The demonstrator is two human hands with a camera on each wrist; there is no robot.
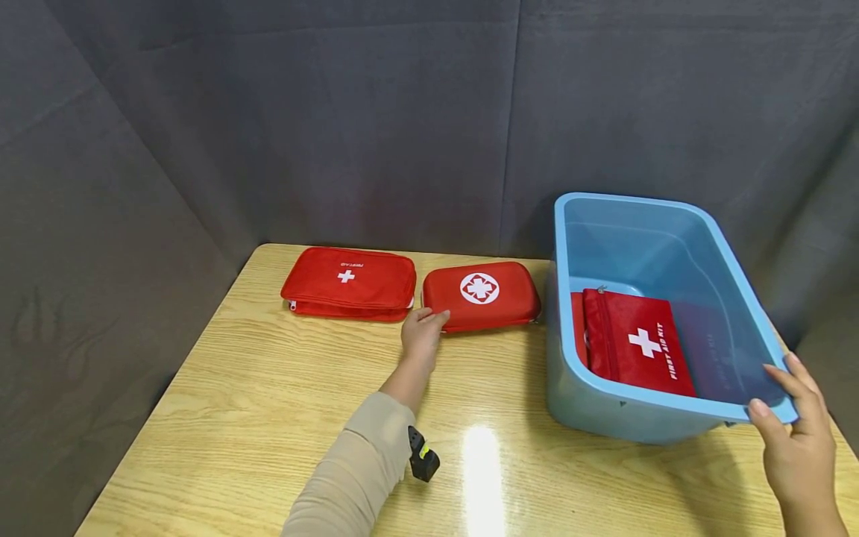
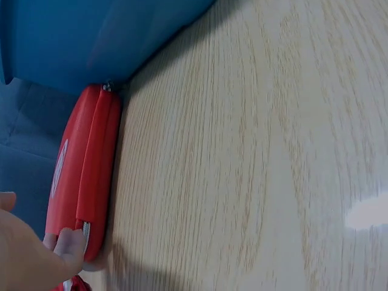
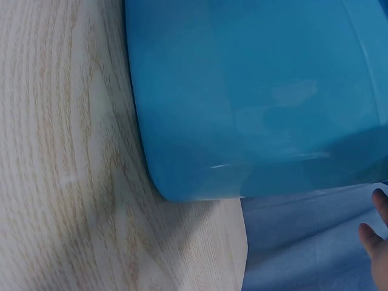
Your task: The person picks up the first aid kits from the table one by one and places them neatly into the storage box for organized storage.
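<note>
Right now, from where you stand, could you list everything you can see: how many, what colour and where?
Soft first aid pouch: 1, red with white cross, far left of the table
Hard case: 1, red with white emblem, between pouch and bin
Bin: 1, blue, right side of the table
Flat first aid kit: 1, red with white cross, inside the bin
Partly hidden item: 1, red, beside the flat kit
Table: 1, light wood, underneath
Curtain: grey, behind the table
Sleeve: 1, beige, left arm
Wrist device: 1, black, left wrist
Left hand: 1, at the hard case's left end
Right hand: 1, at the bin's near right corner
</note>
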